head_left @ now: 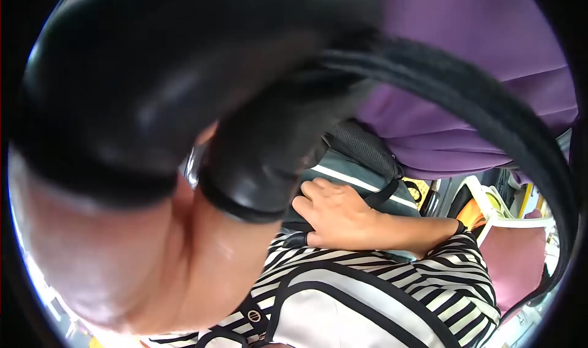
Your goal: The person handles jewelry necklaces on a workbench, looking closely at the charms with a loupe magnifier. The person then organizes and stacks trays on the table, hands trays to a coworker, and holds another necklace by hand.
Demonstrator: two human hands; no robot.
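Our left hand (153,225) looms closest, black finger covers (260,158) blurred; we can't tell if it grips | purple cloth (465,23), upper right | black strap (484,97) arcs across it from near those covers | striped top (453,280), below | our right hand (337,216), palm down on white-striped dark green fabric (352,171); underside hidden; grip, can't tell

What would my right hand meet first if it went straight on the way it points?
Probably your left hand, which comes next in that line. It looks much closer up, though, so the right hand might pass beneath it; what lies behind is hidden.
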